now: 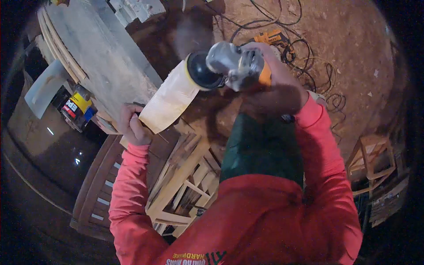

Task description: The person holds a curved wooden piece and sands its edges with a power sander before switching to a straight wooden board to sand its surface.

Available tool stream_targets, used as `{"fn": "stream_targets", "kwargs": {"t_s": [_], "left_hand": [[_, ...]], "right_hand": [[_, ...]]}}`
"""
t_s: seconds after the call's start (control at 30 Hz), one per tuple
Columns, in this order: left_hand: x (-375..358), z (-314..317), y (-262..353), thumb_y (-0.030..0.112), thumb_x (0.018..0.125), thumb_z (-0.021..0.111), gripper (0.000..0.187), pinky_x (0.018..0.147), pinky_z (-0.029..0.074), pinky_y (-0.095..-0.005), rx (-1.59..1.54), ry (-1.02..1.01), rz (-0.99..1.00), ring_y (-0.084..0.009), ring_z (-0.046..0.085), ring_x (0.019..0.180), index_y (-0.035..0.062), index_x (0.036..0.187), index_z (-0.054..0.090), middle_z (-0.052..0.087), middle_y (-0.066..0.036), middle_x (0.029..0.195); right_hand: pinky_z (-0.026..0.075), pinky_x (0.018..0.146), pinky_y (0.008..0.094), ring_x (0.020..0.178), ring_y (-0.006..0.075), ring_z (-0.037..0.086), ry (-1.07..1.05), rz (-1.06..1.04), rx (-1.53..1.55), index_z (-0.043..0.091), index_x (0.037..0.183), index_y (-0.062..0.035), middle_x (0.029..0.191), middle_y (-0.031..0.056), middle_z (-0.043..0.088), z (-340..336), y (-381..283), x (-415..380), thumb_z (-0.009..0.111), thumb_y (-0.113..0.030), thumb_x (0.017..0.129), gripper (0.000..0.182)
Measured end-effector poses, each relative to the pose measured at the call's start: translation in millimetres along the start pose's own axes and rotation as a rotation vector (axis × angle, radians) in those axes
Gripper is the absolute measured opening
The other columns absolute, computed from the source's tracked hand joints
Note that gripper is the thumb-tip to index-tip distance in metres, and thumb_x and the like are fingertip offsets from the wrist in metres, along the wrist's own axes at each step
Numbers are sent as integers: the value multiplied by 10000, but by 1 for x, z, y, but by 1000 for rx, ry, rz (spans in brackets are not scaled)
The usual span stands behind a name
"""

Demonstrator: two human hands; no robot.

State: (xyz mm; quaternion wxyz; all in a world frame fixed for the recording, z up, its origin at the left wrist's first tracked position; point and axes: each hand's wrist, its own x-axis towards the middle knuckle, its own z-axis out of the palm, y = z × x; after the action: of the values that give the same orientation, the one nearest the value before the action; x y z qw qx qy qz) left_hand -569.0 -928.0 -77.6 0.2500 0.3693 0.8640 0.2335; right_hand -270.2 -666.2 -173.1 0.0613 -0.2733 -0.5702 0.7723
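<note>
A pale, curved piece of wood [170, 102] slants across the middle of the view. My left hand [134, 126] is closed around its lower end, beside the workbench edge. My right hand [278, 73] grips an angle grinder [234, 64] with a grey metal head and an orange body. The grinder's dark round disc [203, 73] lies against the upper end of the wood. Whitish dust [187, 37] hangs in the air just beyond the disc. The fingers of my right hand are partly hidden by the grinder.
A dusty workbench [115, 57] runs along the left, with a can labelled EPO [77, 108] near its edge. On the floor lie a yellow power tool [271, 37] and tangled cables [304, 66]. Wood offcuts [194, 176] are below, and a wooden frame [371, 161] stands right.
</note>
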Motion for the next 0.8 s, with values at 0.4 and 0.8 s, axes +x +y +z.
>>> {"fn": "stream_targets", "kwargs": {"t_s": [0.4,0.8], "left_hand": [[8,1,13,116,858,418,245,681,410,-321,78,9,110,-217,521,715,-44,800,594,529,-120,762],[8,2,15,91,846,416,231,660,402,-339,51,13,91,-220,507,687,-41,760,584,524,-112,738]], "right_hand": [[481,999,429,1133,356,667,-91,-56,-306,461,1390,-79,1206,148,668,31,-64,-18,859,-223,706,804],[470,1031,377,1196,239,575,25,-98,-51,449,1428,-66,1315,111,536,12,-11,-6,886,-121,708,844]]}}
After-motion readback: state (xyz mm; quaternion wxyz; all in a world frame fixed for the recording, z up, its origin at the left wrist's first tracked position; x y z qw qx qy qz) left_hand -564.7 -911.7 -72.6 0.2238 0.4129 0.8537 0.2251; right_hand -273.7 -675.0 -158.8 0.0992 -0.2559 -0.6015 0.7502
